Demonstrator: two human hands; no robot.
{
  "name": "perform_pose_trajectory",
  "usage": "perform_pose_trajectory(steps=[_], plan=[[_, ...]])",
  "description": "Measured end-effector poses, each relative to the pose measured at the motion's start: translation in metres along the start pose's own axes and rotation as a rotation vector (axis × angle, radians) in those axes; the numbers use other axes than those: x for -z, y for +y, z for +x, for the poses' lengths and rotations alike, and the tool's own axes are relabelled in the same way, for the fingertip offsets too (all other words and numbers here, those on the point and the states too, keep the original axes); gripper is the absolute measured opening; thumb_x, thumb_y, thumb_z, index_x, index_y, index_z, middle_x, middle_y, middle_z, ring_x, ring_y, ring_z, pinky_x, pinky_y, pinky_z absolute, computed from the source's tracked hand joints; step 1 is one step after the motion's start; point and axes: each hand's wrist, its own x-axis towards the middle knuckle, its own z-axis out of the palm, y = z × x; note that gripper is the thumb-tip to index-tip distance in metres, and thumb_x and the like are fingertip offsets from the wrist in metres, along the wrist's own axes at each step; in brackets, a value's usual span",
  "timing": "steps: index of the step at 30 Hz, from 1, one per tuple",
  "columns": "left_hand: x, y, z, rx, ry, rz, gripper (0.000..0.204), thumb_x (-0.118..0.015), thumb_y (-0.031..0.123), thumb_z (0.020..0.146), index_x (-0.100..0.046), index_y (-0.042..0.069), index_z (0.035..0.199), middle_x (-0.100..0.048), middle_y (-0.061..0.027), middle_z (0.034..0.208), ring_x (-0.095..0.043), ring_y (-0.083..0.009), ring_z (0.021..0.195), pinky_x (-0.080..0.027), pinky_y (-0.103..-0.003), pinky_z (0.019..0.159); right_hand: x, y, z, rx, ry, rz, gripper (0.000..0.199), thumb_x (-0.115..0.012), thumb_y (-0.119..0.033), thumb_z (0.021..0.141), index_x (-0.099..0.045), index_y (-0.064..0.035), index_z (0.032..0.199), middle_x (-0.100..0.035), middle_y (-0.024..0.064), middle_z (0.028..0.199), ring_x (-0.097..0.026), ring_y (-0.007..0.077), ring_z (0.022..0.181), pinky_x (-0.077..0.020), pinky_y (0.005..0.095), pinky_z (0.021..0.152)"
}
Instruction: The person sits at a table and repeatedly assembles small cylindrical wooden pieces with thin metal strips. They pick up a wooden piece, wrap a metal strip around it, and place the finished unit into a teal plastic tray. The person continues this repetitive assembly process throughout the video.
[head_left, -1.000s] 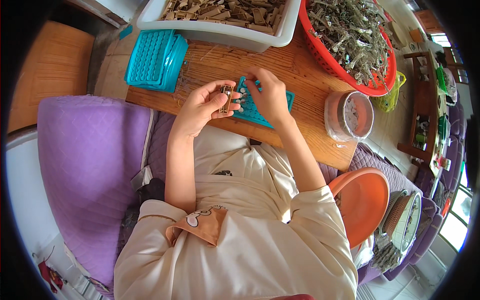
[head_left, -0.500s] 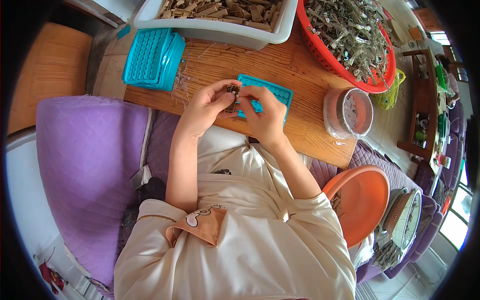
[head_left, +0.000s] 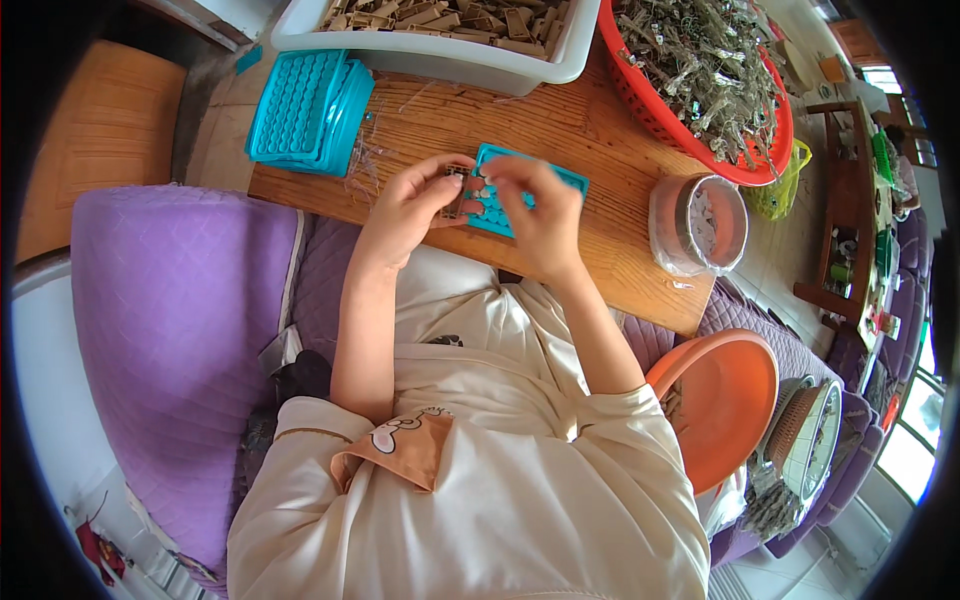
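- Left hand fingers pinched shut on a small dark metal clip-like piece, held just above the wooden counter, at about 9 o'clock from the tray.
- Right hand fingers curled closed over the near edge of a small turquoise plastic tray with a dimpled grid, fingertips meeting the left hand's piece; whether gripping the tray or a second piece, cannot tell.
- Likely slip: piece tiny and smooth, held by fingertips only; a loose pinch would probably drop it onto the lap or the purple quilted cushion, where it would be hard to find.
- Likely shift: tray light and lying flat, near the counter's front edge; a push from the right hand could slide or tip it off.
- At 11 o'clock, a stack of larger turquoise ribbed plastic trays, overhanging the counter's left end, wispy threads beside it.
- At 12 o'clock, a white plastic bin of brown flat rectangular pieces.
- At 1 o'clock, a red woven plastic basket heaped with silvery metal parts, tangled and glinting.
- At 3 o'clock, a round pinkish translucent tub, holding small pale bits.
- At 5 o'clock, an orange plastic basin, smooth, off the counter.
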Motion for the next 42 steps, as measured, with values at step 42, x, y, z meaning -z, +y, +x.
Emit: perform_pose_trajectory(steps=[42], plan=[[-0.038, -0.001, -0.013, -0.077, -0.023, 0.645, 0.025, -0.045, 0.001, 0.085, -0.050, -0.003, 0.109, -0.057, -0.0070, 0.074, -0.056, -0.0102, 0.063, -0.044, -0.023, 0.058, 0.042, -0.021, 0.019, -0.232, -0.481, -0.092, 0.016, -0.063, 0.001, 0.067, -0.057, 0.0015, 0.081, -0.061, 0.0102, 0.072, -0.060, 0.0189, 0.067, -0.0473, 0.0289, 0.062]])
